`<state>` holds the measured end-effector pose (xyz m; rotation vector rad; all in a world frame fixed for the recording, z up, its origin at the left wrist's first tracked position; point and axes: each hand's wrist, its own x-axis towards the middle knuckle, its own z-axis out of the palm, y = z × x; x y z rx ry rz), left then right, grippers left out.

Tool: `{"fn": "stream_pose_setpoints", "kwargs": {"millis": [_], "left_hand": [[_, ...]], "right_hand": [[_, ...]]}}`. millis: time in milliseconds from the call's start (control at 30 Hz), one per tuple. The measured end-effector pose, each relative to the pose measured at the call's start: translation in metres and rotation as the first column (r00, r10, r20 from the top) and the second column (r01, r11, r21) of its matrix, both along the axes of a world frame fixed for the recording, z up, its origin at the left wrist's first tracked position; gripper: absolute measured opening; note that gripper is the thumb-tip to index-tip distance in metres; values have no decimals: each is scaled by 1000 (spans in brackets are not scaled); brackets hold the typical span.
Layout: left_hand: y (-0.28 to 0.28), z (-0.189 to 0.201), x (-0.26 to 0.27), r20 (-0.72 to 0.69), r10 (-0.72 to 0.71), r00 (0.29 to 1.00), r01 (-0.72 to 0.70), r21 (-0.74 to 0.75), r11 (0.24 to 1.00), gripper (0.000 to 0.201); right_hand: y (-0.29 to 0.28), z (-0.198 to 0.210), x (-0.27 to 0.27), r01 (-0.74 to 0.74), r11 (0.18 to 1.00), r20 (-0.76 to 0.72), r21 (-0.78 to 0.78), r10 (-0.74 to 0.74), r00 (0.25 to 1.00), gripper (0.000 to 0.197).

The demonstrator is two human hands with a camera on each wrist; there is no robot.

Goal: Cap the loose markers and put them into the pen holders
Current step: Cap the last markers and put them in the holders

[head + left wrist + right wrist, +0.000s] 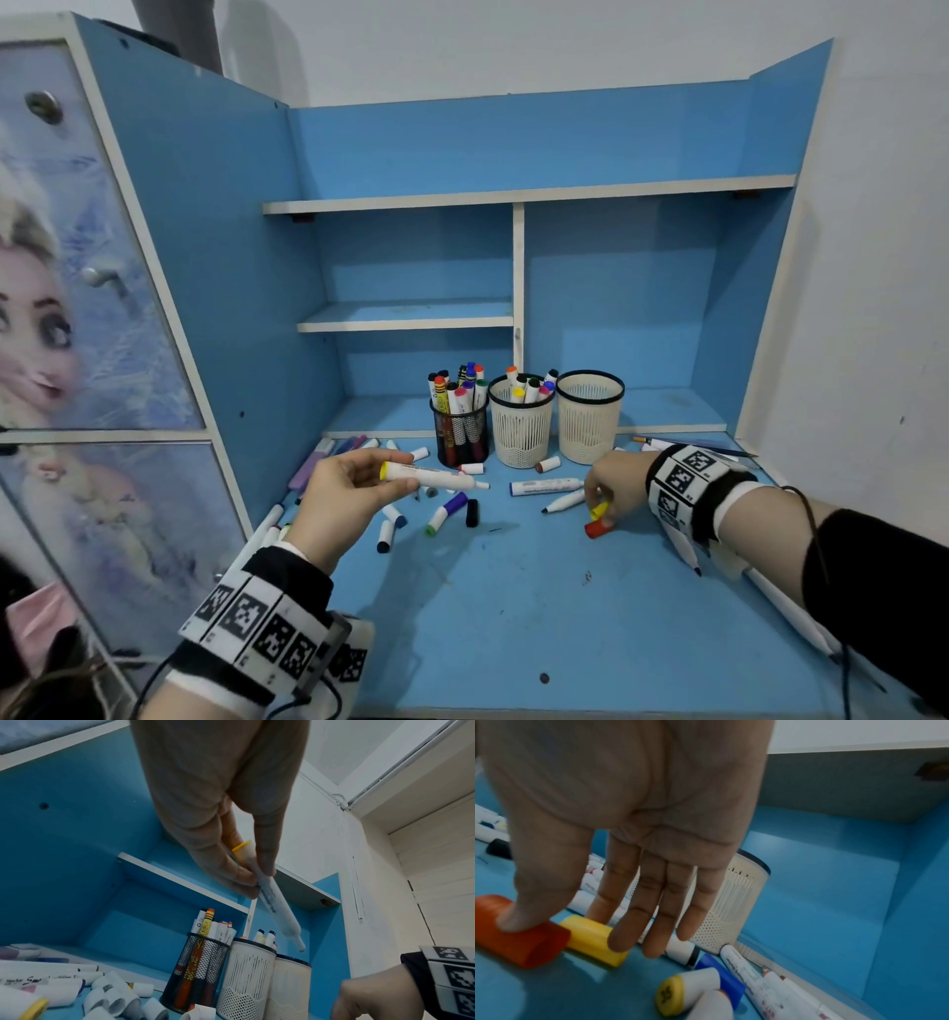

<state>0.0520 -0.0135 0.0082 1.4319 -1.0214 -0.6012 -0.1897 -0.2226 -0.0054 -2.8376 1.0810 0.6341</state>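
My left hand (405, 470) (257, 876) grips a white marker (431, 475) (272, 902) with a yellow butt end, held level above the desk, its bare tip pointing right. My right hand (601, 501) (564, 933) reaches down with straight fingers: the thumb rests on a red cap (598, 528) (521, 935), a fingertip touches a yellow cap (598, 510) (590, 939). Both caps lie on the blue desk (513, 616). Behind stand a black mesh holder (462, 431) (197, 969) and a white holder (521, 426) (246, 979), both with markers, and an empty white holder (589, 419) (731, 902).
Loose markers and caps litter the desk: a blue-ended marker (544, 485), an uncapped one (565, 501), a black cap (471, 512), a purple marker (445, 514). More lie along the left wall (313, 467). A long white pen (791, 611) lies under my right forearm. Shelves hang above.
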Motion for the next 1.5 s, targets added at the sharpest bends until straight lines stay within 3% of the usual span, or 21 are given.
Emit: {"fn": "stream_pose_setpoints", "kwargs": {"millis": [467,767,900,967,1067,1267,1433,1500], "left_hand": [[-17,-6,-13,-50,-69,996,68,-10,998,24],[-33,-5,-15,-61,-104,993,103,-20,994,23],[-38,-6,-15,-64,-114,991,112,-34,993,23],[-39,-7,-15,-63,-120,991,118,-40,992,22],[-43,-8,-13,-67,-130,989,127,-43,991,22],[-48,-6,-14,-78,-155,985,150,-66,987,22],[-41,0,-20,-92,-197,976,188,-101,977,25],[-37,5,-24,-98,-211,972,199,-119,973,26]], "right_hand": [[-9,-9,-12,89,994,-32,-65,-91,995,46],[-27,-12,-14,147,976,-61,-158,-159,985,25],[-34,-8,-19,218,954,111,-208,-198,974,10],[-36,-2,-21,247,955,230,-165,-206,951,21],[-26,12,-22,264,959,440,-100,-195,877,30],[26,36,-22,200,979,703,-37,-117,702,34],[65,35,-23,169,981,815,94,-173,553,23],[75,32,-24,143,986,815,84,-151,559,25]]}}
